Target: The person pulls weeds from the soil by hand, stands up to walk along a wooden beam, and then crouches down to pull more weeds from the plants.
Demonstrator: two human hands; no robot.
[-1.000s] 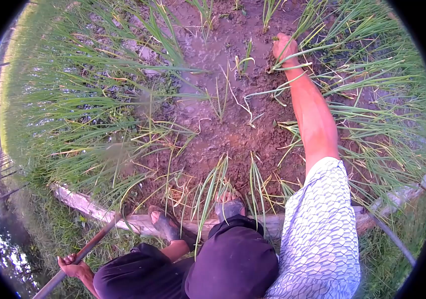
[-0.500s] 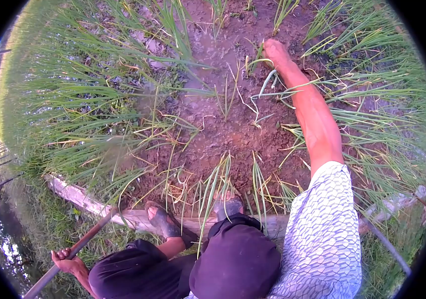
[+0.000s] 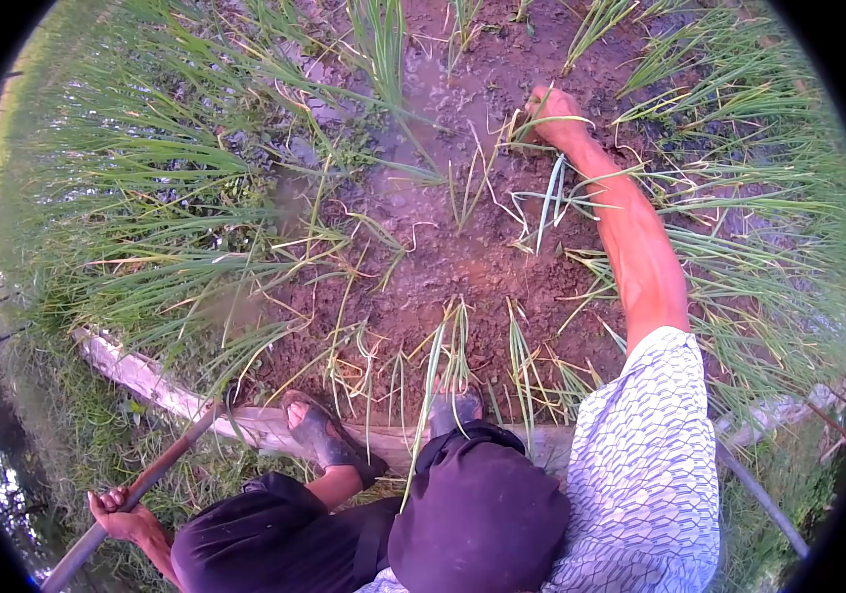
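Observation:
My right hand (image 3: 557,117) reaches out over the wet soil, down at ground level, with its fingers curled closed. Green and yellowish leaves (image 3: 519,133) stick out beside and under its fingers; what it grips is hidden. Just below the wrist, bluish-green onion-like leaves (image 3: 551,203) hang toward the mud. At the lower left, my left hand (image 3: 118,514) is wrapped round a long wooden handle (image 3: 168,461), which slants up to the log edging. The handle's lower end leaves the view.
A pale log (image 3: 146,381) edges the muddy bed (image 3: 462,267). My feet in dark sandals (image 3: 329,440) are at this edge. Dense onion-like plants (image 3: 185,208) grow on the left and more (image 3: 769,198) on the right. Another pole (image 3: 764,499) lies at the lower right.
The view has shifted slightly. My right hand stays near the same patch of soil, its fingers more tucked in. Leaves below its wrist now hang more downward. The left hand keeps its grip.

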